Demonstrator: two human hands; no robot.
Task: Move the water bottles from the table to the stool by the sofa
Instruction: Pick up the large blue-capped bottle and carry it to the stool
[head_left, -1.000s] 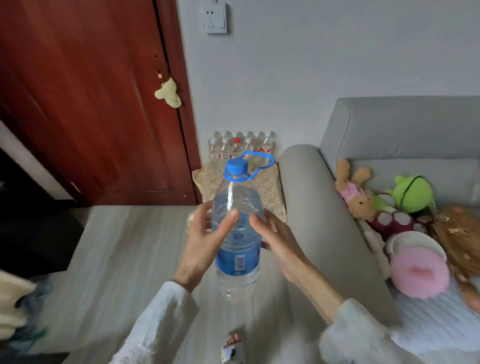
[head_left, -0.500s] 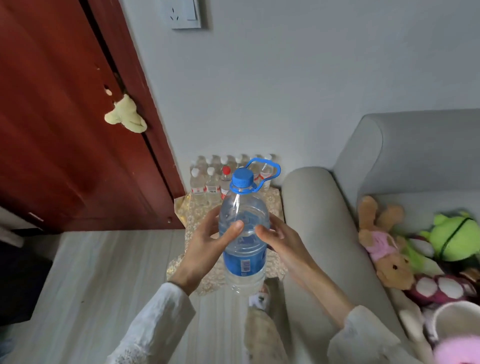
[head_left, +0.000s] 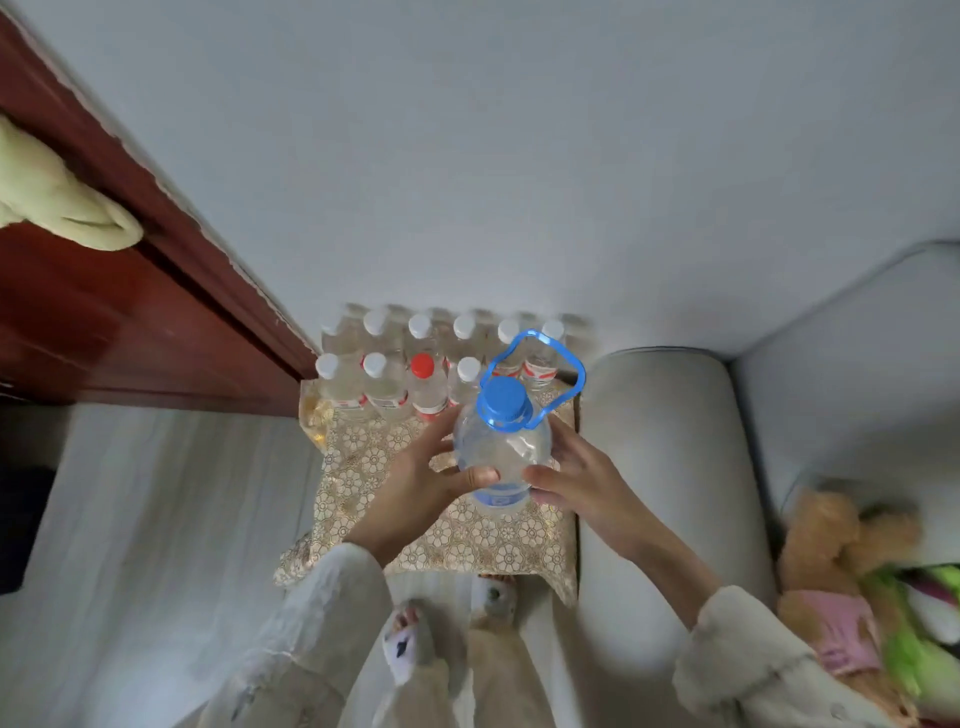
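— What had changed from half a second before?

— We had come right up to the stool (head_left: 363, 499). Earlier it lay ahead of us with the door and wall socket in view; now we looked almost straight down on it, and the large water bottle (head_left: 503, 449) we carried hung above its middle, toward the right edge, rather than in front of it. Our feet showed just below the stool's near edge.

— And our grip?

— As before, both hands held it. Our left hand (head_left: 415, 486) curled round the bottle's left side with the thumb across the front; our right hand (head_left: 576, 478) wrapped the right side, thumb pointing inward. Whether the bottle's base touched the cloth, we could not tell.

— Materials?

— The bottle was clear, rounded plastic with a blue ribbed cap (head_left: 501, 397) and a thin blue loop handle (head_left: 540, 358), plus a blue label low down. The stool wore a beige cloth patterned with flowers, draping past its corners. Along its far edge stood rows of small clear bottles (head_left: 384, 379), white-capped except one red cap (head_left: 422, 365). The grey fabric sofa arm (head_left: 670, 467) ran just beside the stool's right edge, with plush toys (head_left: 852, 582) on the seat. A reddish wooden door (head_left: 104, 322) stood at left.
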